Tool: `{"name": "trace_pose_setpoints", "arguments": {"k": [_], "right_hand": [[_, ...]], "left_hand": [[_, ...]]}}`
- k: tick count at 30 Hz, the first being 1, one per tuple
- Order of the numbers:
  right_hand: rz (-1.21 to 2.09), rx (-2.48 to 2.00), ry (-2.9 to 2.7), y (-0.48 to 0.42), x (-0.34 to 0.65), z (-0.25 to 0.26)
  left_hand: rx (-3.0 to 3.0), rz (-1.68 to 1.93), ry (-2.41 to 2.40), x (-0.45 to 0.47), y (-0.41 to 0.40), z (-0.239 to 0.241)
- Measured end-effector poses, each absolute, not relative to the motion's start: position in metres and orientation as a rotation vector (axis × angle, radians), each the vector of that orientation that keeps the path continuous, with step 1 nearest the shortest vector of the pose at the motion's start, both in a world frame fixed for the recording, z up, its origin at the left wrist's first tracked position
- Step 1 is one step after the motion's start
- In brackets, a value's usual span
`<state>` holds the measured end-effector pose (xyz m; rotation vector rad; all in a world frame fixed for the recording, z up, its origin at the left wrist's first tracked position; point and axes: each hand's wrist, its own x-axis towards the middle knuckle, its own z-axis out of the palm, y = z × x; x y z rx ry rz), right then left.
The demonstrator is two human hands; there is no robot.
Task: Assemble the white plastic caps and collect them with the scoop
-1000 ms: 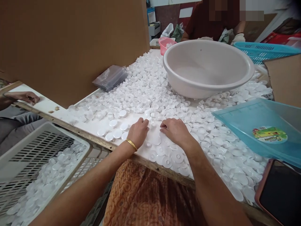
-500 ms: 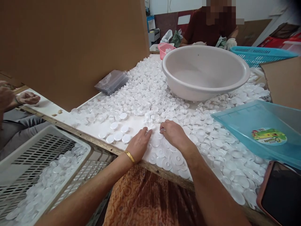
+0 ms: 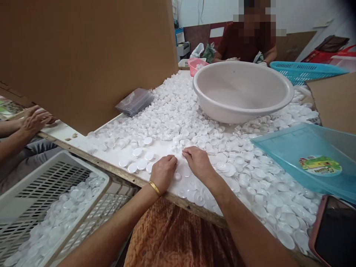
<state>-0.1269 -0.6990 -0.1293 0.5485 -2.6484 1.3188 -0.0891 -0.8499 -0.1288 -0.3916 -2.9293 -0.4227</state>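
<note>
Above the table's near edge, my left hand has its fingers curled in, and whatever they hold is hidden. My right hand sits just to its right, thumb and fingertips pinched together over something too small to make out. Under and between both hands lie flat white plastic discs, some with a small ring in the middle. Left of my left hand several glossy round white caps rest apart on the white tabletop. A heap of small white plastic pieces spreads beyond my fingers.
A large pale basin stands on the heap. At right are a blue translucent tray and a phone. A cardboard box blocks the left; a white crate sits below the edge. Co-worker's hands show left; another person sits opposite.
My left fingers have curled in from a more extended pose. My right hand has shifted slightly left, closer to the left one. At far left, the co-worker's hands have come together.
</note>
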Motion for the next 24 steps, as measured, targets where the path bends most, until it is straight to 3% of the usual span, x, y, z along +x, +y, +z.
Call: {"name": "trace_pose_setpoints", "arguments": {"k": [2,6,8,17,24], "right_hand": [[1.411,0.560,-2.579,-0.703,-0.126,-0.131],[1.661,0.563,-2.454,-0.713,-0.122,-0.136],[1.754,0.550,-2.427,-0.718,-0.121,-0.142],[1.515,0.699,-2.449,-0.722,-0.121,-0.158],[1.457,0.781,-2.466,-0.722,-0.123,-0.159]], "left_hand": [[-0.228,-0.732,-2.875,-0.093,-0.854,-0.124],[0.272,-1.706,-2.709,-0.107,-0.859,-0.115],[0.395,-1.975,-2.612,-0.115,-0.858,-0.115],[0.369,-1.739,-2.750,-0.126,-0.860,-0.131],[0.521,-1.936,-2.718,-0.131,-0.860,-0.122]]}}
